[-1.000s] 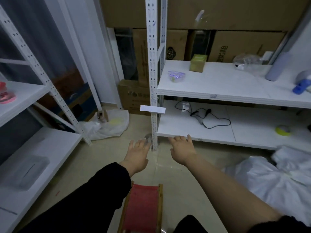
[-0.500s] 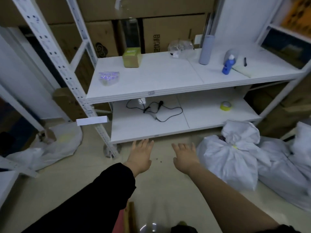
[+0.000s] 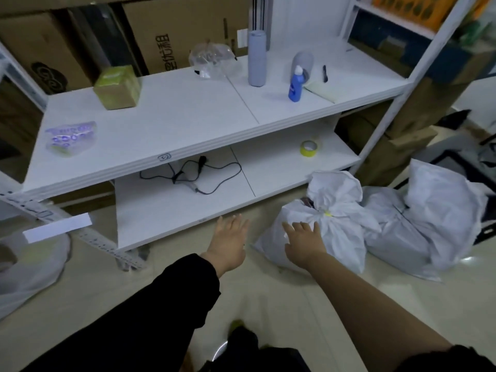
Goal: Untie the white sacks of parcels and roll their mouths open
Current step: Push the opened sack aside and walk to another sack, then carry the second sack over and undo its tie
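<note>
A white sack (image 3: pixel 341 237) lies on the floor by the shelf's right end, its neck bunched and tied with a yellow tie (image 3: pixel 327 214). Two more white sacks, the middle one (image 3: pixel 394 232) and the far one (image 3: pixel 442 210), lie to its right. My right hand (image 3: pixel 304 241) is stretched out with spread fingers over the nearest sack's left side, just left of the tie; touching or not I cannot tell. My left hand (image 3: pixel 229 241) hovers flat and open over the floor, in front of the lower shelf's edge, holding nothing.
A white metal shelf unit (image 3: pixel 188 130) stands ahead, bearing a box, a blue bottle (image 3: pixel 295 85), a grey cylinder and a plastic bag; a cable and yellow tape roll (image 3: pixel 309 149) lie on the lower board. Cardboard boxes stand behind. A translucent bag (image 3: pixel 32 267) lies at the left.
The view has swung right and closer, bringing the sacks near. Both hands have moved forward; my right hand has gone from above bare floor to the nearest sack.
</note>
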